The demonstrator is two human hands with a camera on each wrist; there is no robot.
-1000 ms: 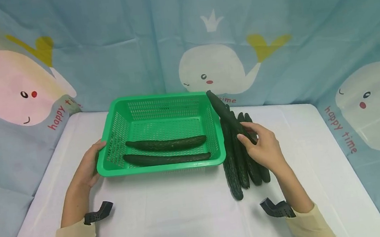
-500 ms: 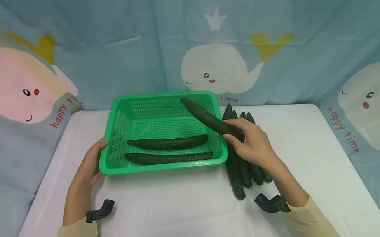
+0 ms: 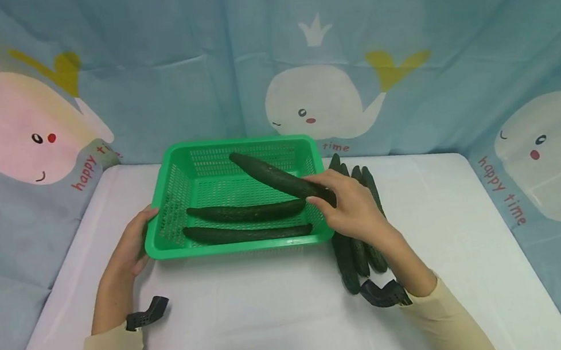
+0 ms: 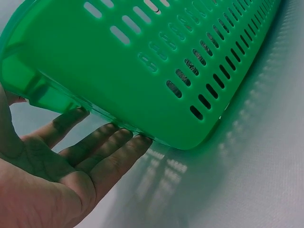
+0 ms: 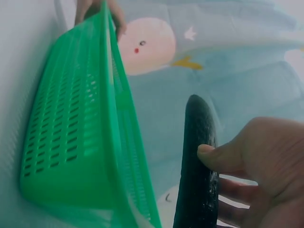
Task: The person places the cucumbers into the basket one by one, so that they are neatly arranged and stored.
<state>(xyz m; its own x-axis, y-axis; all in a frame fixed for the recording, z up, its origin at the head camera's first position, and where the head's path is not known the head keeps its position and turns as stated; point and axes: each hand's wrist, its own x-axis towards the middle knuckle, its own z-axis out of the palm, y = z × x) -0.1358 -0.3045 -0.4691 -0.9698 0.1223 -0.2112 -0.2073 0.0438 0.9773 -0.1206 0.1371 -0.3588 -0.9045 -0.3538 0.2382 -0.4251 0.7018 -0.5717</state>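
My right hand (image 3: 354,204) pinches a dark green cucumber (image 3: 267,175) near one end, thumb on one side and fingers on the other. The cucumber slants over the right part of a green plastic basket (image 3: 237,248). In the right wrist view the held cucumber (image 5: 194,156) is raised beside the basket wall (image 5: 61,142). Two more cucumbers, a rear one (image 3: 245,212) and a front one (image 3: 248,232), lie crosswise inside the basket. At its left end my left hand (image 3: 132,241) holds the rim; in the left wrist view its fingertips touch the outer wall (image 4: 118,85).
Several cucumbers (image 3: 346,260) lie side by side on the table just right of the basket, partly under my right hand and forearm. A white cloth (image 3: 255,316) covers the table. A blue curtain (image 3: 188,93) with whale prints stands behind.
My right hand has carried the cucumber leftward from above the pile at the right to over the basket, and the cucumber has tilted flatter. The left hand stays on the basket's rim.
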